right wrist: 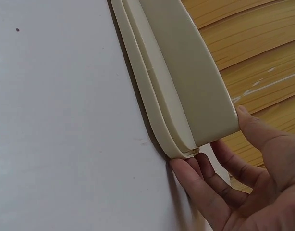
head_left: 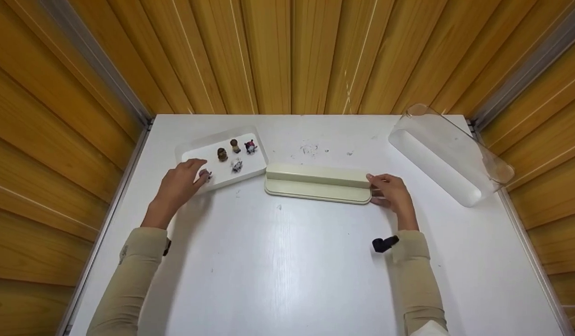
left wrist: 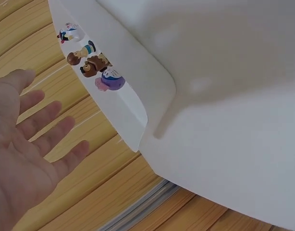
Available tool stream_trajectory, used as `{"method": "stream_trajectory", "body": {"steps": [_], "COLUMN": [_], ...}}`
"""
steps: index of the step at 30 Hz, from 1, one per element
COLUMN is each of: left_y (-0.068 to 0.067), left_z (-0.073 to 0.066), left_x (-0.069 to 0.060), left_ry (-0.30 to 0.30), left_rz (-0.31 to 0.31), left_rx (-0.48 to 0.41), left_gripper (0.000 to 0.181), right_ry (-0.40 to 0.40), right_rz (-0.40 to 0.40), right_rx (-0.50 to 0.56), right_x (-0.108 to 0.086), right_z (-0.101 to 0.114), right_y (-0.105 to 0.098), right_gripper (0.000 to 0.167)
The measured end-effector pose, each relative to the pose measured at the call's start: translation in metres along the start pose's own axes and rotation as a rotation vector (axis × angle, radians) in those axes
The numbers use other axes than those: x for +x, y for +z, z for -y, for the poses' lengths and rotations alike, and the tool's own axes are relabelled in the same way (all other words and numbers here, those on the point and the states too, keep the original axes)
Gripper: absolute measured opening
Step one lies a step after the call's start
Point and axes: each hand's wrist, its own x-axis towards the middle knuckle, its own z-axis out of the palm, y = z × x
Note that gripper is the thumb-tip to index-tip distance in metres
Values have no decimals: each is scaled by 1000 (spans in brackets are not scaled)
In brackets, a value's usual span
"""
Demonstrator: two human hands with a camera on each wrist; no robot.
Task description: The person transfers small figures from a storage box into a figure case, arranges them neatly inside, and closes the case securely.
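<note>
My left hand (head_left: pixel 177 184) hovers over the near-left corner of a shallow white tray (head_left: pixel 222 182), its fingers spread and relaxed. In the left wrist view the palm and fingers (left wrist: pixel 44 130) hold nothing. Several small figurines sit in the tray, among them a brown one (head_left: pixel 222 154), a dark red-and-grey one (head_left: pixel 250 147) and a whitish one (head_left: pixel 237 164). A grey figurine (head_left: pixel 207 175) is beside my left thumb. My right hand (head_left: pixel 393 193) grips the right end of a cream stepped display base (head_left: pixel 317 189), thumb on the raised step and fingers at the lower edge (right wrist: pixel 174 130).
A clear box-shaped cover (head_left: pixel 455 154) lies tilted at the table's right side. Small dark specks and crumbs (head_left: pixel 309 149) are scattered behind the cream base. Wood-patterned panels (head_left: pixel 310 56) close off the back and both sides of the white table (head_left: pixel 278 261).
</note>
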Motion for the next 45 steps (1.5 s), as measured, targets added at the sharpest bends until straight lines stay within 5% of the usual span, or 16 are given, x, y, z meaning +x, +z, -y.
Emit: {"method": "stream_trajectory", "body": {"steps": [13, 23, 36, 45], "left_y": [2, 9, 15, 22], "left_z": [22, 23, 23, 21], "left_x": [15, 39, 43, 44], "left_ry": [169, 154, 238, 164], "left_rz": [135, 261, 266, 303], "left_rx": [283, 75, 99, 37], "left_gripper": [51, 50, 28, 27], "right_ry": [1, -12, 5, -20], "right_rz": [-42, -56, -54, -75], "right_rx": [21, 4, 25, -4], "right_x": [-2, -2, -3, -4], "right_z": [-3, 5, -4, -4], "right_y": [4, -1, 6, 7], "right_gripper": [65, 65, 63, 62]}}
